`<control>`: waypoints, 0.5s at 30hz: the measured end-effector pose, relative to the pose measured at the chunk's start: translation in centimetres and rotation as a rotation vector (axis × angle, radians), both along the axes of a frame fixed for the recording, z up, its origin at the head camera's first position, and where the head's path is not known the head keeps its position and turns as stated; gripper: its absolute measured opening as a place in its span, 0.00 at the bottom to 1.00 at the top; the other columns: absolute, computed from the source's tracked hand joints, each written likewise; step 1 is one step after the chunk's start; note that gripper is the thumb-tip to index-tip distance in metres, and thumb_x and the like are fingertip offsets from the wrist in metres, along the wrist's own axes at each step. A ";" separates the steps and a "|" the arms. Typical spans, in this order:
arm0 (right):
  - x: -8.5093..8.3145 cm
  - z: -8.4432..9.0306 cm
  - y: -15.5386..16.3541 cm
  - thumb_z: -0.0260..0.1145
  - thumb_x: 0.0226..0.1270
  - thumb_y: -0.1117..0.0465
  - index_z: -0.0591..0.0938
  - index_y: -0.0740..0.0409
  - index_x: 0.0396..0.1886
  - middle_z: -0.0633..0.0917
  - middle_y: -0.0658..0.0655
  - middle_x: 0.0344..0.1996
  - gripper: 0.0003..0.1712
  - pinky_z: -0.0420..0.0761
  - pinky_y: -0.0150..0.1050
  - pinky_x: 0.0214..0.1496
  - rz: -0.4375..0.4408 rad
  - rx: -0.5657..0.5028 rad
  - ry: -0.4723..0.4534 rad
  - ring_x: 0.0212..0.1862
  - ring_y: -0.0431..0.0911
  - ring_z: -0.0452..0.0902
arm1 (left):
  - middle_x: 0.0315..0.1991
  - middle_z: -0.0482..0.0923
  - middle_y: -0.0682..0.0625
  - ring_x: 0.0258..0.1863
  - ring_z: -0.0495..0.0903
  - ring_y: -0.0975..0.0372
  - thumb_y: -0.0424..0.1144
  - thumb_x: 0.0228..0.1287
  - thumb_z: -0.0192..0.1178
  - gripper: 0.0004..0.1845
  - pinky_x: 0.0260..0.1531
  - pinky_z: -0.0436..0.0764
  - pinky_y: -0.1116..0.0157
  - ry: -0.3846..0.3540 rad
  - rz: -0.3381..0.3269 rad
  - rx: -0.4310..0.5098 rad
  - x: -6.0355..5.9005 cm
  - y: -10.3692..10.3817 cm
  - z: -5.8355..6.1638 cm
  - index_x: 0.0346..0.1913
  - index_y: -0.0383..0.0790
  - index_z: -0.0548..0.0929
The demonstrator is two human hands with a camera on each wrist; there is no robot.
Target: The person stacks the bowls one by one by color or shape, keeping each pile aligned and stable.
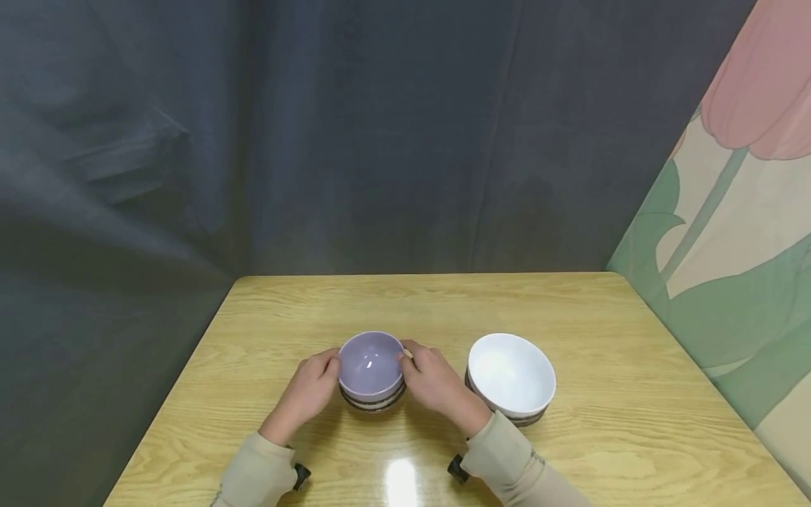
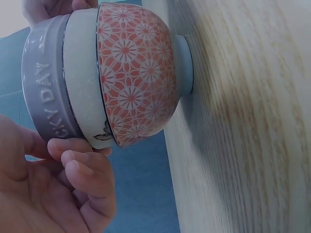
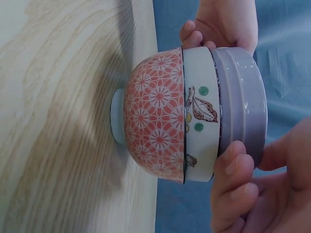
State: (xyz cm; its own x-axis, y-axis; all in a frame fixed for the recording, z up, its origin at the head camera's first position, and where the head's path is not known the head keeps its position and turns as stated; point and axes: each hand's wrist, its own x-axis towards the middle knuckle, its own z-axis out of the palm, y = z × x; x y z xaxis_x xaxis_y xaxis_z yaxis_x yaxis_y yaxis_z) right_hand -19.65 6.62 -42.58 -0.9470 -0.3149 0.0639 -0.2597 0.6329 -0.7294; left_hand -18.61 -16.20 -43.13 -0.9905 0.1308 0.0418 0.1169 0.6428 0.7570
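Nested together are a purple bowl (image 1: 369,362) on top, a white bowl with a leaf pattern (image 3: 201,109) in the middle, and a red flower-patterned bowl (image 2: 133,73) at the bottom, its pale foot on the table. My left hand (image 1: 308,387) pinches the purple bowl from the left, thumb near its rim and fingertips on its outer wall. On the opposite side my right hand (image 1: 434,380) grips the same bowl in a like way. Raised letters show on the purple wall in the left wrist view. The inside of the two lower bowls is hidden.
A larger white bowl (image 1: 510,373) stands to the right on the wooden table (image 1: 405,303), with dark-edged bowlware partly showing under it. Dark cloth (image 1: 393,141) hangs behind and at the left. A flower-printed curtain (image 1: 747,282) borders the right side.
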 end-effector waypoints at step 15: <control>0.6 1.0 0.8 0.52 0.78 0.53 0.72 0.68 0.68 0.80 0.52 0.18 0.28 0.78 0.43 0.28 -0.104 0.033 0.029 0.22 0.43 0.75 | 0.62 0.77 0.35 0.65 0.74 0.43 0.43 0.82 0.36 0.26 0.63 0.72 0.45 0.028 -0.008 -0.065 0.0 0.5 0.3 0.65 0.26 0.75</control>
State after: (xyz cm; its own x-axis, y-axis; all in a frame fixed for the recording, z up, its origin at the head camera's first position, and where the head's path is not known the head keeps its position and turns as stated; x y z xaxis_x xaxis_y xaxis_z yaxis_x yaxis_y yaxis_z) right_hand -19.00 7.46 -41.62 -0.9725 -0.2176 0.0835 -0.2125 0.6807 -0.7010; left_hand -18.56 -15.69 -42.88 -0.9881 0.1417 0.0606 0.1424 0.6893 0.7103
